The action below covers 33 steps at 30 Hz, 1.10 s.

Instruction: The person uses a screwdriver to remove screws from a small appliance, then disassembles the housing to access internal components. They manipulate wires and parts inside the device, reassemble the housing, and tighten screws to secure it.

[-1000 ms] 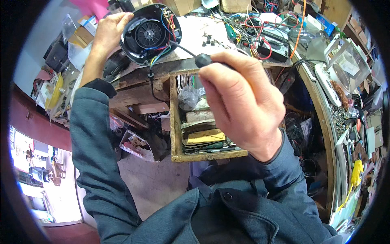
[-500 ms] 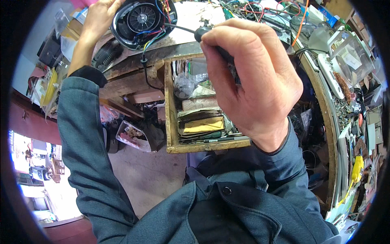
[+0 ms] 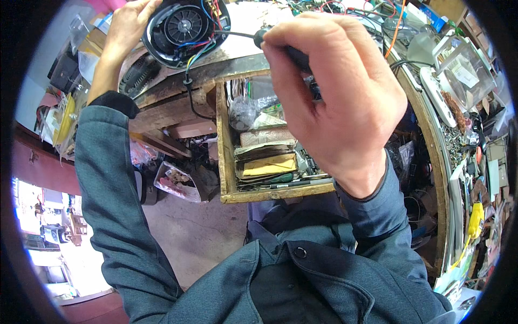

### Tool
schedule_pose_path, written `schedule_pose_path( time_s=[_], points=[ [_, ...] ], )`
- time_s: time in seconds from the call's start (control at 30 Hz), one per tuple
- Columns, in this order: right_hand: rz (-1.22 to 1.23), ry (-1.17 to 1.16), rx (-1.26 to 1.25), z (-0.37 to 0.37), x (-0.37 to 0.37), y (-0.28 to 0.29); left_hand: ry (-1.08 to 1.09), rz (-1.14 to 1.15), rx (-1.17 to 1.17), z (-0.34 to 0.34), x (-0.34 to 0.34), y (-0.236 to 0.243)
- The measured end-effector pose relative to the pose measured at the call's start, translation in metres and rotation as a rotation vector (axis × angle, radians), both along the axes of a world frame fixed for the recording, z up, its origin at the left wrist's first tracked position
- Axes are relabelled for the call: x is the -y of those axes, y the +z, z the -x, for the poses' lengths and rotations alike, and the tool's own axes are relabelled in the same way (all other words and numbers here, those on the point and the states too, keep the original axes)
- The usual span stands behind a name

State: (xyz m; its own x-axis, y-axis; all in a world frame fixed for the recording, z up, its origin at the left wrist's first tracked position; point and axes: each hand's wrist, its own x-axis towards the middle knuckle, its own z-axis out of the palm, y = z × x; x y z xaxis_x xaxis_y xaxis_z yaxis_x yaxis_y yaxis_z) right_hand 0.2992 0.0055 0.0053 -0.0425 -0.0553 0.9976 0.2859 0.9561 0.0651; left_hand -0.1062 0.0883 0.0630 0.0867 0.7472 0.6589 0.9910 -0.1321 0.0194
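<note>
At the bench's far left lies a black appliance housing [image 3: 156, 40], open side up, with a round, ribbed, fan-like part [image 3: 186, 24] in its middle and coloured wires [image 3: 206, 44] along its right side. My left hand [image 3: 129, 27] grips its upper left edge, fingertips partly cut off by the picture's top. In front of the bench my right hand [image 3: 345, 92] is closed around the dark handle of a screwdriver [image 3: 237, 34]. Its thin shaft points left and its tip reaches the wires at the housing's right edge. A black cord [image 3: 190, 93] hangs from the housing over the bench edge.
Below the bench top a wooden drawer [image 3: 222, 156] stands pulled out, holding a yellow packet [image 3: 270, 165], plastic bags and pens. A black ribbed cover [image 3: 139, 73] lies beside the housing. Tangled cables and a clear plastic container [image 3: 467, 65] crowd the right side.
The housing, with my left hand on it, has shifted slightly left and up in view. My right hand and the screwdriver have moved a little, the shaft now lying more level.
</note>
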Motion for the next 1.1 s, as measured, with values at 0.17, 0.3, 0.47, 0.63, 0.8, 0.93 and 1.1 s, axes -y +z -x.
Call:
schedule_pose_path(
  time_s=[0.17,0.3,0.47,0.63,0.8,0.93,1.1],
  points=[
    [0.222,-0.019,0.105,-0.008,0.015,0.005,0.028,-0.013,-0.048,-0.003,0.001,0.003],
    [0.145,-0.014,0.117,-0.008,0.010,0.009,0.000,0.012,-0.020,0.002,0.004,0.001],
    [0.215,-0.064,0.146,-0.009,0.017,0.009,0.006,0.010,0.004,-0.006,0.003,0.002],
    [0.191,-0.078,0.149,-0.011,0.011,0.007,-0.019,0.027,0.040,-0.009,0.001,0.001],
    [0.150,-0.066,0.152,-0.010,0.006,0.005,0.014,0.012,-0.014,0.003,0.003,0.000],
    [0.126,-0.055,0.111,-0.009,0.007,0.005,0.015,0.012,-0.019,-0.001,0.001,0.001],
    [0.035,-0.005,-0.008,0.002,0.003,0.007,0.015,0.016,0.004,-0.005,0.005,0.003]
  ],
)
